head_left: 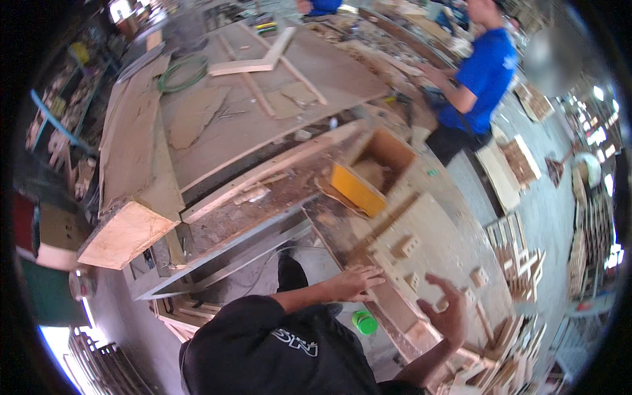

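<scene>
My left hand [355, 283] lies at the near edge of the workbench [454, 230], its fingers stretched over the end of a pale wooden board [393, 304]. Farther right, my right hand [449, 311] is held over the bench with thumb and forefinger apart and nothing visible between them. Between the hands stands a small wooden block [413, 282] with dark holes. A similar block [406, 247] sits beyond it, and another block [479, 276] is to the right of my right hand. What lies under my right palm is hidden.
A yellow open box [359, 189] stands at the bench's far left part. Stacked wooden pieces [507, 342] crowd the right end. A green-lidded jar [365, 322] is below the near edge. A large table [316, 66] holds wooden strips. A person in a blue shirt [484, 72] works beyond.
</scene>
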Demonstrator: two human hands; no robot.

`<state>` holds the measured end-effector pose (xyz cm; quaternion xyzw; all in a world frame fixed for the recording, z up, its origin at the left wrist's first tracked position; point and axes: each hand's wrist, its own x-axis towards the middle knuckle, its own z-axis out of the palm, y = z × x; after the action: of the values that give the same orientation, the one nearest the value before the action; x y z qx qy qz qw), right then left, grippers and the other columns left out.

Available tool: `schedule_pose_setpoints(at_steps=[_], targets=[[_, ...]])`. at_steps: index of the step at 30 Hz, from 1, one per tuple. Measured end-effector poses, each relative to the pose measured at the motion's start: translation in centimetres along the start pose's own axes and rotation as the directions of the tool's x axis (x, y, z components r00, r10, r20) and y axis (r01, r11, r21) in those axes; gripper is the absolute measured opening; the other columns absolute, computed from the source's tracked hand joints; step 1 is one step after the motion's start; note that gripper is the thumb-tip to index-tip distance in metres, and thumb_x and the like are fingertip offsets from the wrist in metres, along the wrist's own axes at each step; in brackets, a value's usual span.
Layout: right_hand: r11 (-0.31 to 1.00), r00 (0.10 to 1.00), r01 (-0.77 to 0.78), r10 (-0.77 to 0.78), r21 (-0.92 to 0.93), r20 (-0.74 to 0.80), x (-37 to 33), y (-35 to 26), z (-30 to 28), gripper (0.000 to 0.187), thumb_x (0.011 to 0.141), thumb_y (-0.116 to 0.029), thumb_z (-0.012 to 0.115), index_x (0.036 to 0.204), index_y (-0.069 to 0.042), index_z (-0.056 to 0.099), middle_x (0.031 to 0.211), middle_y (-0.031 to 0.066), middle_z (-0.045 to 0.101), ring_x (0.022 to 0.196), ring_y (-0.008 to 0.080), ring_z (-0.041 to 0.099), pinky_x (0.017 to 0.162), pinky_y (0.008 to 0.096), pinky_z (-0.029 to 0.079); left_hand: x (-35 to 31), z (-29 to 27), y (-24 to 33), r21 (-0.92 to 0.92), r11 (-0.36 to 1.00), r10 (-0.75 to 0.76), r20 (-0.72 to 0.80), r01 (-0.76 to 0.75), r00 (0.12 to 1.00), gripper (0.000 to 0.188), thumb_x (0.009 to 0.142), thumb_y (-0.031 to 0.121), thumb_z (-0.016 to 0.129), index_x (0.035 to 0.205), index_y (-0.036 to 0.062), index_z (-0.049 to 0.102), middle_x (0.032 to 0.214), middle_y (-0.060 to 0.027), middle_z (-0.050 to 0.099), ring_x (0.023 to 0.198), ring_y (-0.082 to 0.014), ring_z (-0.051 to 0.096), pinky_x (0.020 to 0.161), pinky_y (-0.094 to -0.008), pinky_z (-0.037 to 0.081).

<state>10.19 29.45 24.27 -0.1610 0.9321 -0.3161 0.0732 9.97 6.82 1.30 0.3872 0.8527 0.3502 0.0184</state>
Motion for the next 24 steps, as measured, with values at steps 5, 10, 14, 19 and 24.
schedule_pose_setpoints(at_steps=[5, 10, 14, 19, 24], targets=[[0.943, 0.939, 0.333, -0.33, -0.016, 0.099, 21.9, -8.5, 5.4, 0.043, 0.078, -0.02, 0.077, 0.116, -0.003, 0.064, 0.109, 0.0156, 0.068, 0.103, 0.033, 0.064, 0.092, 0.0411, 0.049, -8.2, -8.4, -8.5, -0.18, 0.89, -0.42, 0.034, 0.419, 0.907, 0.06, 0.089, 0.042, 0.064, 0.137, 0.0092, 0.051, 0.125, -0.0178, 0.059, 0.117, -0.0347, 0.056, 0.099, -0.0471, 0.044], [0.678, 0.761, 0.648, -0.594, -0.347, 0.261, 46.7, -20.0, 16.8, 0.052, 0.084, -0.04, 0.07, 0.118, -0.002, 0.061, 0.122, 0.0225, 0.058, 0.118, 0.0385, 0.052, 0.102, 0.0521, 0.038, -14.7, -17.7, -15.4, -0.093, 0.754, -0.653, -0.211, 0.65, 0.727, 0.052, 0.093, 0.041, 0.06, 0.134, 0.0092, 0.053, 0.118, -0.0184, 0.062, 0.115, -0.0365, 0.057, 0.096, -0.0459, 0.046], [0.38, 0.581, 0.759, -0.762, -0.529, 0.285, 64.4, -27.1, 29.8, 0.065, 0.084, -0.048, 0.068, 0.124, 0.001, 0.056, 0.136, 0.0286, 0.047, 0.128, 0.041, 0.046, 0.107, 0.0581, 0.032, -18.9, -21.2, -16.6, -0.215, 0.713, -0.692, -0.368, 0.668, 0.621, 0.052, 0.092, 0.041, 0.062, 0.131, 0.008, 0.056, 0.117, -0.0203, 0.063, 0.11, -0.0376, 0.059, 0.095, -0.0468, 0.048], [0.47, 0.685, 0.667, -0.693, -0.578, 0.227, 76.4, -34.2, 39.8, 0.077, 0.08, -0.056, 0.069, 0.124, 0.006, 0.056, 0.133, 0.0308, 0.049, 0.124, 0.0425, 0.05, 0.103, 0.0566, 0.035, -21.3, -19.5, -15.6, -0.456, 0.659, -0.748, -0.481, 0.598, 0.458, 0.037, 0.081, 0.022, 0.075, 0.115, 0.0089, 0.066, 0.089, -0.0202, 0.066, 0.087, -0.0378, 0.064, 0.081, -0.0475, 0.049], [0.59, 0.781, 0.624, -0.507, -0.513, 0.366, 77.1, -36.0, 40.4, 0.077, 0.071, -0.062, 0.074, 0.103, 0.007, 0.067, 0.103, 0.029, 0.065, 0.101, 0.0414, 0.063, 0.089, 0.0482, 0.049, -22.8, -17.8, -13.6, -0.556, 0.371, -0.918, -0.342, 0.743, 0.202, 0.043, 0.082, 0.025, 0.075, 0.121, 0.0093, 0.064, 0.096, -0.0207, 0.066, 0.093, -0.0397, 0.062, 0.086, -0.049, 0.048]])
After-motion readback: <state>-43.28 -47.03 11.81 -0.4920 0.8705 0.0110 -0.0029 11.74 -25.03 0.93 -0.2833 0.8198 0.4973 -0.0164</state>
